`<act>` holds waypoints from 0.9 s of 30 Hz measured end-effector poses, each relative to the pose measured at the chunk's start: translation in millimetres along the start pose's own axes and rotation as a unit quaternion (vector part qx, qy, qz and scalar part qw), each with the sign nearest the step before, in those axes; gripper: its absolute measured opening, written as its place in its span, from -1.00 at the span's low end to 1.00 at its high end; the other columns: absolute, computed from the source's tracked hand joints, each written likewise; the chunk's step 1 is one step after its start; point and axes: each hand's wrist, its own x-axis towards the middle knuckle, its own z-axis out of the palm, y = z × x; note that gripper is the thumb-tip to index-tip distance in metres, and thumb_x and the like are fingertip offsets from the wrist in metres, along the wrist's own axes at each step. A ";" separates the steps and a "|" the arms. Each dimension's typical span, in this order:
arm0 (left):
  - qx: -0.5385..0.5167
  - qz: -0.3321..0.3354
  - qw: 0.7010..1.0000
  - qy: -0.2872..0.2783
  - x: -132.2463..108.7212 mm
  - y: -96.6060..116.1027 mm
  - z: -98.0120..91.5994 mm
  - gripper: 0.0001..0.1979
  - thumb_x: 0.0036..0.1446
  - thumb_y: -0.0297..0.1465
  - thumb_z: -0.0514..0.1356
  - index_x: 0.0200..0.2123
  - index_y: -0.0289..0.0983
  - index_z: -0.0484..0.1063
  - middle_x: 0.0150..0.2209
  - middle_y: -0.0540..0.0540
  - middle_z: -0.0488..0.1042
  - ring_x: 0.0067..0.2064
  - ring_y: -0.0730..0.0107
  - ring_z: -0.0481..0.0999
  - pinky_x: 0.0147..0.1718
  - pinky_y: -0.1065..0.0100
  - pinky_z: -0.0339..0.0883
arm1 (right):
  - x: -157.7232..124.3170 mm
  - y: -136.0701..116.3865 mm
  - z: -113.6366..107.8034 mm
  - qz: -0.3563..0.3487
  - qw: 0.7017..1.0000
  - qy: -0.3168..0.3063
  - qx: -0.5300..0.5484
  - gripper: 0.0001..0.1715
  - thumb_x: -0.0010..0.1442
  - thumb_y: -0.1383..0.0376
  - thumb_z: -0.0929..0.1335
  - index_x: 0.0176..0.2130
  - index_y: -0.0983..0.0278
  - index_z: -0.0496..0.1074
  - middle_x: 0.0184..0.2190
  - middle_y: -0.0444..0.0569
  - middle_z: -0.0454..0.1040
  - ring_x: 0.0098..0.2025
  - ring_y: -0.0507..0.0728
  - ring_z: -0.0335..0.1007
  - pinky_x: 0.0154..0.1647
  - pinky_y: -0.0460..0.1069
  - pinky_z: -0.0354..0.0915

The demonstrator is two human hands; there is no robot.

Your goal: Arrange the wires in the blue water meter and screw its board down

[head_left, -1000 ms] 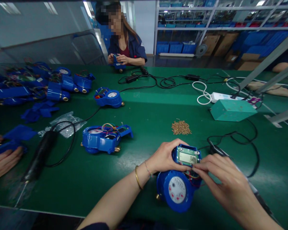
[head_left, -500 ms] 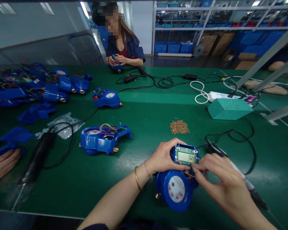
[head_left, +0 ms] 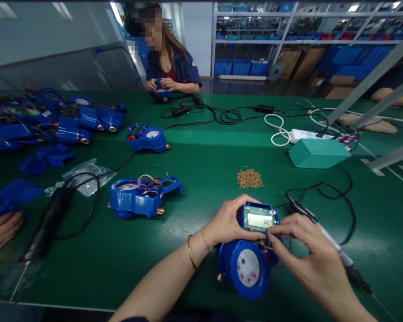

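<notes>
A blue water meter [head_left: 229,261] with a round white dial sits in front of me on the green table. My left hand [head_left: 225,222] grips its display housing [head_left: 259,220], thumb below and fingers over the top. The housing tilts toward me and shows a green circuit board with a lit LCD. Thumb and fingertips of my right hand [head_left: 310,245] are pinched together at the housing's lower right corner, beside red and dark wires [head_left: 266,255]. Whatever lies between those fingertips is too small to make out. Beyond my hands is a pile of small brass-coloured screws [head_left: 250,178].
An electric screwdriver [head_left: 336,243] lies right of my hand; another [head_left: 49,221] is at left. Two open meters [head_left: 136,201] stand left of centre, with more heaped behind. A co-worker's hand [head_left: 5,232] is at far left. Cables and a green box [head_left: 319,153] lie behind.
The camera view has shifted slightly. The LCD reading differs from before. Both hands stay at the display housing, with the right fingertips still at its lower corner.
</notes>
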 end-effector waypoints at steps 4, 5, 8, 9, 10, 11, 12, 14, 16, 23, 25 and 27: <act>-0.004 -0.007 1.000 -0.004 0.6 -0.4 -0.3 -0.39 -0.15 -0.25 0.48 -0.01 -0.28 0.44 -0.10 -0.18 0.58 -0.12 0.17 0.58 -0.12 0.27 0.40 | 3.9 -2.0 -2.6 -0.019 0.999 0.020 -0.019 -0.92 0.31 0.27 0.37 -0.26 0.21 0.44 -0.37 -0.14 0.38 -0.29 0.10 0.31 -0.26 0.01 0.10; -0.008 -0.009 1.000 -0.006 0.9 -0.4 -0.5 -0.39 -0.15 -0.25 0.48 -0.01 -0.28 0.44 -0.10 -0.18 0.58 -0.12 0.17 0.58 -0.12 0.27 0.40 | 4.3 -2.6 -2.9 -0.028 0.999 0.020 -0.025 -0.93 0.31 0.27 0.37 -0.26 0.22 0.43 -0.37 -0.14 0.38 -0.29 0.10 0.31 -0.26 0.01 0.09; -0.022 -0.016 1.000 -0.014 1.8 0.1 -1.9 -0.37 -0.17 -0.25 0.50 -0.01 -0.27 0.43 -0.10 -0.18 0.58 -0.11 0.16 0.57 -0.11 0.26 0.40 | 3.7 -3.5 -2.9 -0.041 0.998 0.012 -0.044 -0.96 0.28 0.31 0.39 -0.24 0.23 0.42 -0.38 -0.13 0.38 -0.30 0.11 0.31 -0.25 0.02 0.07; -0.029 -0.019 0.999 -0.019 2.0 0.4 -2.6 -0.36 -0.18 -0.25 0.50 0.00 -0.27 0.43 -0.09 -0.18 0.58 -0.10 0.16 0.57 -0.11 0.26 0.40 | 3.3 -3.5 -2.7 -0.042 0.998 0.011 -0.048 -0.96 0.28 0.32 0.39 -0.24 0.24 0.42 -0.38 -0.12 0.38 -0.30 0.11 0.30 -0.25 0.02 0.07; -0.039 -0.023 0.999 -0.024 2.0 0.8 -3.2 -0.34 -0.19 -0.25 0.51 0.00 -0.26 0.43 -0.09 -0.18 0.58 -0.09 0.15 0.57 -0.11 0.26 0.40 | 3.0 -3.7 -2.4 -0.042 0.998 0.012 -0.052 -0.97 0.28 0.33 0.39 -0.24 0.24 0.42 -0.39 -0.12 0.38 -0.31 0.12 0.30 -0.24 0.03 0.07; -0.050 -0.026 0.998 -0.029 2.0 1.2 -3.8 -0.33 -0.20 -0.25 0.52 0.01 -0.26 0.42 -0.08 -0.18 0.58 -0.09 0.15 0.56 -0.11 0.26 0.39 | 2.9 -3.9 -2.2 -0.045 0.997 0.013 -0.056 -0.97 0.28 0.33 0.38 -0.24 0.25 0.41 -0.39 -0.12 0.38 -0.31 0.12 0.30 -0.24 0.03 0.06; -0.061 -0.030 0.997 -0.032 1.9 1.6 -4.3 -0.32 -0.20 -0.24 0.52 0.01 -0.26 0.42 -0.08 -0.18 0.57 -0.09 0.16 0.56 -0.11 0.26 0.39 | 3.1 -4.4 -2.0 -0.050 0.997 0.015 -0.059 -0.98 0.28 0.34 0.38 -0.24 0.25 0.41 -0.39 -0.12 0.38 -0.32 0.11 0.30 -0.24 0.03 0.06; -0.081 -0.036 0.995 -0.036 1.6 2.3 -4.4 -0.32 -0.20 -0.24 0.52 0.01 -0.26 0.42 -0.09 -0.18 0.57 -0.11 0.18 0.56 -0.13 0.26 0.39 | 3.8 -6.2 -1.7 -0.058 0.996 0.017 -0.066 -0.99 0.29 0.35 0.37 -0.23 0.25 0.41 -0.40 -0.12 0.39 -0.32 0.11 0.30 -0.23 0.03 0.06; -0.094 -0.039 0.994 -0.036 1.4 2.6 -3.6 -0.32 -0.20 -0.24 0.52 0.01 -0.26 0.42 -0.10 -0.17 0.57 -0.11 0.18 0.55 -0.14 0.27 0.39 | 4.6 -9.0 -1.7 -0.055 0.996 0.019 -0.069 -0.98 0.29 0.35 0.36 -0.25 0.26 0.41 -0.40 -0.11 0.39 -0.32 0.11 0.30 -0.22 0.03 0.06; -0.114 -0.046 0.992 -0.010 1.5 4.2 0.8 -0.37 -0.19 -0.26 0.51 -0.03 -0.31 0.44 -0.11 -0.20 0.57 -0.14 0.19 0.55 -0.16 0.28 0.38 | 4.2 -14.1 -0.7 -0.046 0.996 0.020 -0.073 -0.93 0.31 0.37 0.34 -0.27 0.27 0.41 -0.40 -0.10 0.39 -0.32 0.11 0.29 -0.24 0.03 0.05; -0.113 -0.046 0.993 0.001 1.5 4.9 1.3 -0.39 -0.19 -0.26 0.50 -0.04 -0.33 0.45 -0.14 -0.20 0.57 -0.17 0.20 0.55 -0.17 0.28 0.38 | 4.0 -12.7 0.1 -0.051 0.996 0.016 -0.078 -0.95 0.30 0.37 0.35 -0.26 0.27 0.42 -0.40 -0.11 0.39 -0.32 0.10 0.29 -0.24 0.03 0.05; -0.120 -0.047 0.992 0.008 0.9 5.4 1.9 -0.40 -0.18 -0.27 0.49 -0.05 -0.34 0.45 -0.15 -0.20 0.57 -0.18 0.21 0.55 -0.17 0.28 0.38 | 3.0 -12.0 0.0 -0.049 0.996 0.016 -0.077 -0.99 0.30 0.37 0.36 -0.22 0.27 0.42 -0.38 -0.10 0.41 -0.31 0.10 0.31 -0.24 0.03 0.08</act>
